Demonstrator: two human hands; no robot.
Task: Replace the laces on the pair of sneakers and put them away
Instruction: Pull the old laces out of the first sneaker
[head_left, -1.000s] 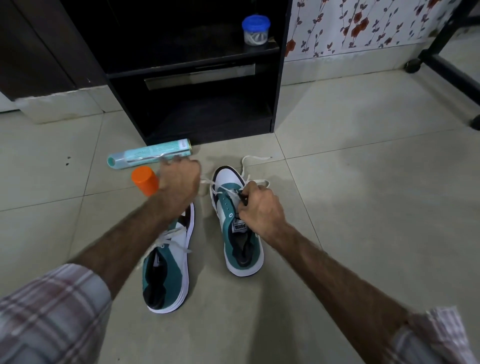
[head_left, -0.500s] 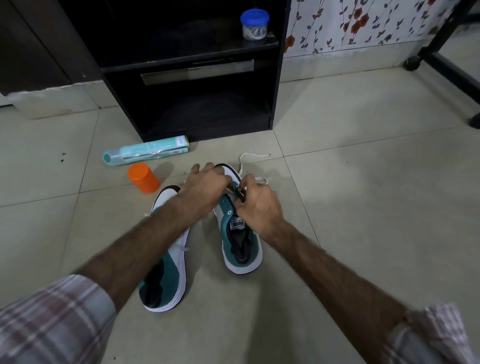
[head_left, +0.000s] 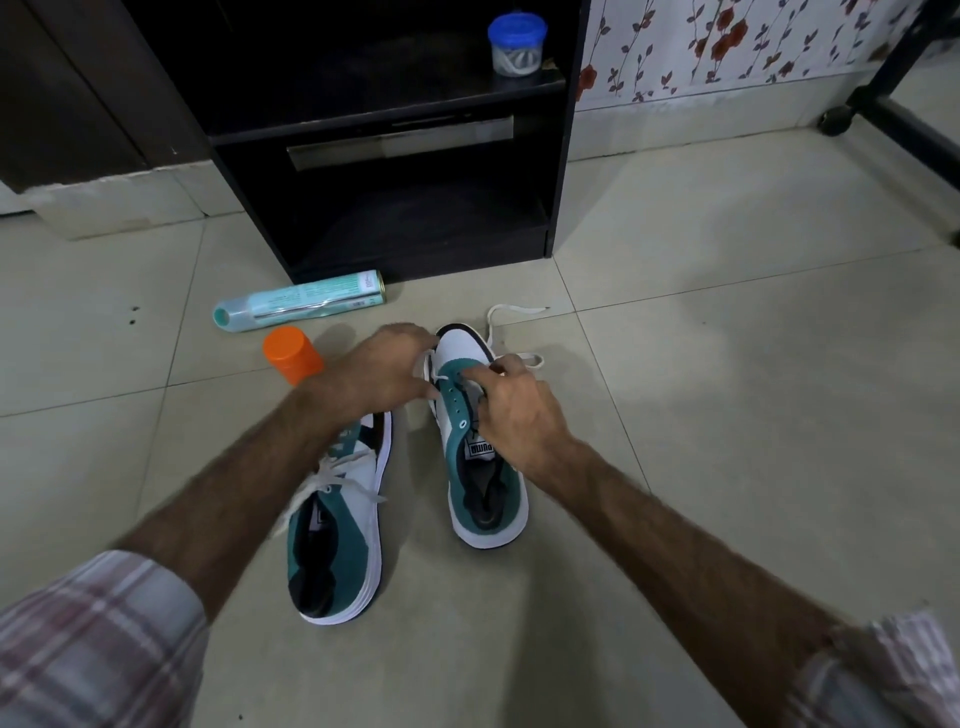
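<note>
Plaid sleeves nearest us, then the left sneaker (head_left: 343, 525) on the floor, already laced. Just beyond it, both our hands work the right sneaker (head_left: 475, 452): the left hand (head_left: 376, 371) has fingers at the toe-end eyelets, though we cannot tell its grip; the right hand (head_left: 511, 400) pinches the lace (head_left: 511, 332), whose loose end trails past the toe. We should draw both sides even before crossing. Beyond lie a can (head_left: 298, 307) and the shelf (head_left: 415, 249).
</note>
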